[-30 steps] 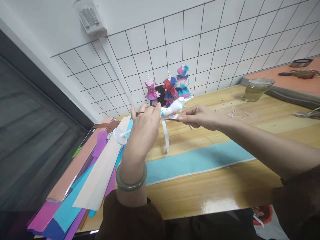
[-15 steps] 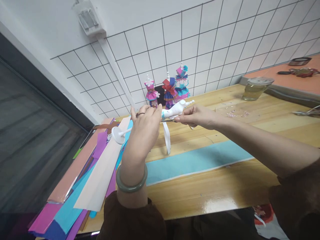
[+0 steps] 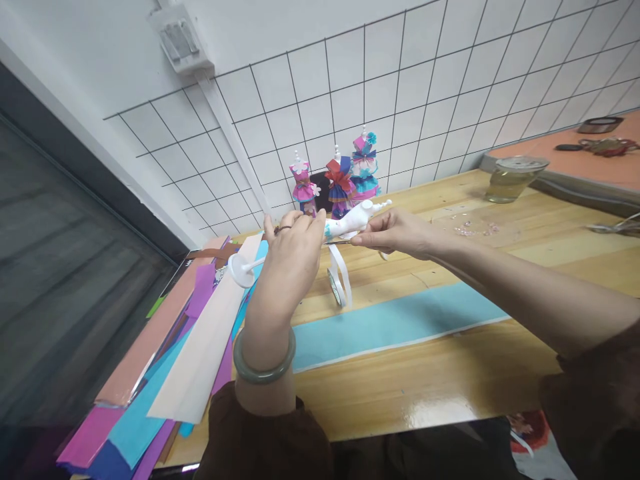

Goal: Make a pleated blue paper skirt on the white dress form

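My left hand (image 3: 295, 257) is wrapped round a small white mannequin (image 3: 357, 217), which lies on its side with its round base (image 3: 241, 271) sticking out left of my wrist. Some light blue material shows at the figure's waist beside my fingers. My right hand (image 3: 385, 233) is pinched just under the mannequin's upper body; a thin dark edge shows at its fingertips, too small to make out. A white ribbon strip (image 3: 343, 270) hangs below the mannequin, with a ribbon roll (image 3: 336, 288) beside it. A long light blue paper strip (image 3: 400, 323) lies across the table.
Three dressed mini mannequins (image 3: 341, 180) stand at the back by the tiled wall. Coloured paper sheets (image 3: 195, 340) are piled at left. A cup of yellowish liquid (image 3: 513, 180), a clear tray of small pink pieces (image 3: 473, 227) and an orange mat (image 3: 565, 147) are at right.
The ribbon roll now shows below the mannequin, where only a hanging strip was visible before. Both hands have barely moved, and the mannequin has shifted slightly right.
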`<act>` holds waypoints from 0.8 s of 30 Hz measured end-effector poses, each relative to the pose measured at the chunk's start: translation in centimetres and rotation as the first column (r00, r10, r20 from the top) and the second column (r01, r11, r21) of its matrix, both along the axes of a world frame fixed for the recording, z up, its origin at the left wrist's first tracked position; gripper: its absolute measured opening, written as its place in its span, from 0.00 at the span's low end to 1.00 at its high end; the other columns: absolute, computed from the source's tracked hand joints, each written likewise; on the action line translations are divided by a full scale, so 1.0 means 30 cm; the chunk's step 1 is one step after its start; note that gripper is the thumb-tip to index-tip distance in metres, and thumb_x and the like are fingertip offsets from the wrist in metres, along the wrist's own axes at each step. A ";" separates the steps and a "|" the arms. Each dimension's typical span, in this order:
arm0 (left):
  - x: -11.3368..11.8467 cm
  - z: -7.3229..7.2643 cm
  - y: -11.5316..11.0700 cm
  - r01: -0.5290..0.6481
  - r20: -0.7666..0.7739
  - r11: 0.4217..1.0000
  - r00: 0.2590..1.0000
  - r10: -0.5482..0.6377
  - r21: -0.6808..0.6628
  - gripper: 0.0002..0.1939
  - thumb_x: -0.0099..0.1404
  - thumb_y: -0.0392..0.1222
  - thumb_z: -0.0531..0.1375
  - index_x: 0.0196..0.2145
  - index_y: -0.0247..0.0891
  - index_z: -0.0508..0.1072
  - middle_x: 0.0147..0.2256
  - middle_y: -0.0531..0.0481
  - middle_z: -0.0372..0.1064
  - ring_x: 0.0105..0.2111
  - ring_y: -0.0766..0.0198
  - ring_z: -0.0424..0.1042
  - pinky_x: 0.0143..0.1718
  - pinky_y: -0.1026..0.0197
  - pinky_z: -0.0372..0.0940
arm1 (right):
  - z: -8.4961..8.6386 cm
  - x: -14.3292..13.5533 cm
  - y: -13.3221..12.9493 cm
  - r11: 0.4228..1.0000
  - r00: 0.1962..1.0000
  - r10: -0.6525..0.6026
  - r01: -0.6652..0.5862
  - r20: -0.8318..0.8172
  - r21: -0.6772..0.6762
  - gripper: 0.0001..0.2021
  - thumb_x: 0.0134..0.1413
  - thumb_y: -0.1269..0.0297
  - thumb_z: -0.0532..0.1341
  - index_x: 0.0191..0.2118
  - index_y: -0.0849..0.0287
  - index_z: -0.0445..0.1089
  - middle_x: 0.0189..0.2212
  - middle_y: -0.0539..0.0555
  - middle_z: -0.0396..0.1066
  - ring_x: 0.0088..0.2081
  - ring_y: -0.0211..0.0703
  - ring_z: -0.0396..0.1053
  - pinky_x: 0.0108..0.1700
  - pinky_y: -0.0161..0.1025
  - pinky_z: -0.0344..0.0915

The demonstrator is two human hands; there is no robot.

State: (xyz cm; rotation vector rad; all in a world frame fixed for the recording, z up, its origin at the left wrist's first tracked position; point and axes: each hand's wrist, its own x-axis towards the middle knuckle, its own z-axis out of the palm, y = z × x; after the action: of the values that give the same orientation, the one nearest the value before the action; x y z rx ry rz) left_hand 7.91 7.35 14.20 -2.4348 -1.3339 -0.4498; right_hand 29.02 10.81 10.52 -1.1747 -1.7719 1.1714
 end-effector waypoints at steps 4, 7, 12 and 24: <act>-0.002 -0.002 0.008 0.015 0.008 1.000 1.000 -0.015 0.002 0.21 0.68 0.33 0.43 0.56 0.42 0.60 0.43 0.43 0.68 0.53 0.53 0.59 0.58 0.41 0.46 | -0.001 0.001 0.006 1.000 1.000 0.016 -0.016 -0.017 0.000 0.22 0.41 0.48 0.67 0.17 0.59 0.60 0.14 0.44 0.50 0.18 0.29 0.46 0.20 0.35 0.44; -0.005 -0.008 0.017 0.020 0.013 1.000 1.000 -0.020 0.014 0.22 0.69 0.34 0.42 0.58 0.41 0.59 0.44 0.43 0.68 0.53 0.53 0.58 0.59 0.39 0.44 | 0.000 0.002 0.012 0.999 0.999 0.029 -0.029 -0.021 0.014 0.22 0.43 0.50 0.67 0.16 0.59 0.59 0.14 0.44 0.50 0.18 0.29 0.45 0.21 0.35 0.44; -0.004 -0.015 0.025 0.018 0.016 1.000 1.000 -0.018 0.023 0.23 0.68 0.33 0.42 0.59 0.42 0.57 0.45 0.43 0.68 0.54 0.53 0.57 0.59 0.38 0.43 | -0.007 0.005 0.024 0.999 0.999 0.034 -0.034 -0.030 0.016 0.21 0.43 0.50 0.67 0.16 0.60 0.60 0.14 0.43 0.50 0.18 0.29 0.44 0.21 0.35 0.42; -0.010 -0.013 0.035 0.003 0.044 0.999 0.999 -0.005 0.045 0.23 0.69 0.34 0.42 0.60 0.38 0.55 0.49 0.41 0.66 0.54 0.54 0.59 0.60 0.38 0.43 | -0.025 -0.002 0.061 0.992 0.988 0.075 -0.087 -0.134 -0.087 0.19 0.42 0.49 0.68 0.23 0.60 0.65 0.18 0.44 0.54 0.18 0.28 0.45 0.19 0.33 0.42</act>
State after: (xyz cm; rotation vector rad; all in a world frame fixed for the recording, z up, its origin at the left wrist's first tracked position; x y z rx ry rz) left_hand 7.60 8.41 13.81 -2.4039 -1.3227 -0.5324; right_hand 28.97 12.64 9.77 -1.0618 -1.6960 1.3593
